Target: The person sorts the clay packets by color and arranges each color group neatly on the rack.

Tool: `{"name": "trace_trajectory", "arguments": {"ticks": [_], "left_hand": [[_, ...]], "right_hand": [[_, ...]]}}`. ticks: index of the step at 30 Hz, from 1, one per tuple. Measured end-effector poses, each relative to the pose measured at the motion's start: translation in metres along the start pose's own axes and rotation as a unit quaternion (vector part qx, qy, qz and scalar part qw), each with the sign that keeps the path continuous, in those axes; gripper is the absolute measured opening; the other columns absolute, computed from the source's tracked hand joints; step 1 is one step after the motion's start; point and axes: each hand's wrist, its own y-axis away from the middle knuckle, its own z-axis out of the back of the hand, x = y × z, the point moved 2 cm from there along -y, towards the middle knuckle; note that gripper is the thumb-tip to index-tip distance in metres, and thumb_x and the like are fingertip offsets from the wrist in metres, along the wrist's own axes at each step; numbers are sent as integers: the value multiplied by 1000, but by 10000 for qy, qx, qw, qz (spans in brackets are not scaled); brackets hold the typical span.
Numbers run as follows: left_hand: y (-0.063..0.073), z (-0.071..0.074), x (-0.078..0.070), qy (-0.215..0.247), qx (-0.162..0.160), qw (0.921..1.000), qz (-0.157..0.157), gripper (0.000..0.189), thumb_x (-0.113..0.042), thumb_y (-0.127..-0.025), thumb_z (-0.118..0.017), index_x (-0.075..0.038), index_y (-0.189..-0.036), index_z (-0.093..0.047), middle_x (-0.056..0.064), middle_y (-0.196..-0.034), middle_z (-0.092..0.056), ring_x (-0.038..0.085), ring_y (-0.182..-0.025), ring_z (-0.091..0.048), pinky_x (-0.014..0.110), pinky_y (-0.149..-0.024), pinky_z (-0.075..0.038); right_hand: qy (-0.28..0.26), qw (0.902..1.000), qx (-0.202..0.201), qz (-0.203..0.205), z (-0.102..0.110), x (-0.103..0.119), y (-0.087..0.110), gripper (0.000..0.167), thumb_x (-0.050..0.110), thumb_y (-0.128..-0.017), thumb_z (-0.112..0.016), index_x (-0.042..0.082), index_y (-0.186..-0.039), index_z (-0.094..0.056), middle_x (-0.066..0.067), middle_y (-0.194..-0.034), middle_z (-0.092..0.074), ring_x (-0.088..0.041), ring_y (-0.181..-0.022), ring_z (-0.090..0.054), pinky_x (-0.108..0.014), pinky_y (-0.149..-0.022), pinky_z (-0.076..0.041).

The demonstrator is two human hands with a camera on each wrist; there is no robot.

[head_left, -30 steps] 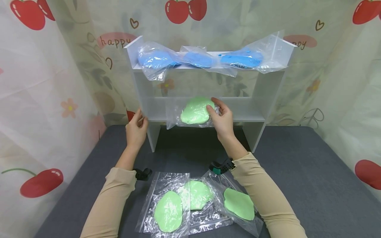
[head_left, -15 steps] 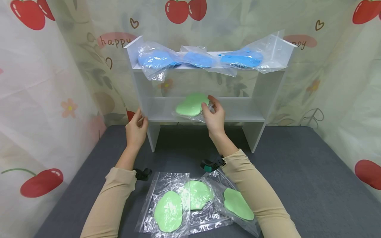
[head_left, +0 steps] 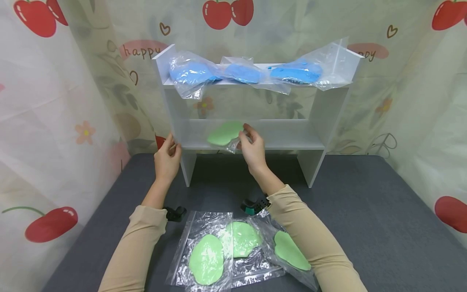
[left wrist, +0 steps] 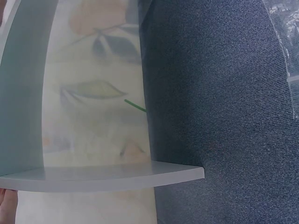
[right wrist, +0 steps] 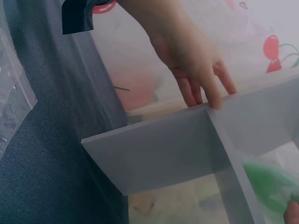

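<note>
My right hand (head_left: pixel 254 152) pinches the right end of a clear plastic bag holding a flat light-green slab (head_left: pixel 223 134), which looks like clay or slime. The bag lies tilted at the middle board of a small white shelf (head_left: pixel 292 140), left of its centre. My left hand (head_left: pixel 167 163) grips the front edge of the shelf's left side panel, level with that board. In the right wrist view the left thumb and fingers straddle the panel's edge, and the green slab (right wrist: pixel 268 186) shows blurred beside a right fingertip (right wrist: pixel 292 213).
Blue bagged slabs (head_left: pixel 242 73) fill the shelf's top board. On the dark grey table (head_left: pixel 365 211), in front, several bags overlap with green slabs (head_left: pixel 206 259) inside. A patterned curtain (head_left: pixel 255 36) hangs behind the shelf. Shelf legs (head_left: pixel 187 168) stand on the table.
My right hand has carried the bagged green slab leftward and back onto the middle board, and the slab now lies flatter. My left hand has stayed at the side panel.
</note>
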Motion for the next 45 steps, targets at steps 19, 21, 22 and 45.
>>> {"name": "trace_trajectory", "arguments": {"ticks": [19,21,22,45], "left_hand": [[-1,0,2,72,-17,9999,79,50,-9,-94,-52,-13,-142,-40,25,-130,-54,36,-110,-61,46,-87,-53],[-1,-1,2,78,-39,9999,59,50,-9,-94,-52,-14,-142,-41,25,-129,-55,36,-110,-61,46,-87,-53],[-1,0,2,80,-54,9999,49,50,-9,-94,-52,-14,-142,-41,25,-129,-55,36,-109,-62,46,-86,-53],[-2,-1,0,76,-229,9997,-86,49,-6,-92,-53,-13,-140,-44,25,-124,-58,36,-105,-63,46,-84,-54]], "right_hand": [[427,9972,507,339,-18,-7,0,46,6,-86,-60,-1,-131,-50,-17,-119,-50,-1,-69,-58,-20,-68,-52],[464,9971,501,346,-21,-8,1,46,6,-86,-60,-1,-131,-51,-17,-119,-50,-6,-71,-60,-22,-69,-53],[494,9970,486,344,-23,-8,1,46,7,-86,-61,-1,-131,-51,-17,-119,-50,-11,-73,-62,-23,-69,-54],[722,9952,665,35,-47,-14,5,42,9,-89,-60,0,-130,-53,-23,-94,-66,-13,-67,-65,-29,-71,-59]]}}
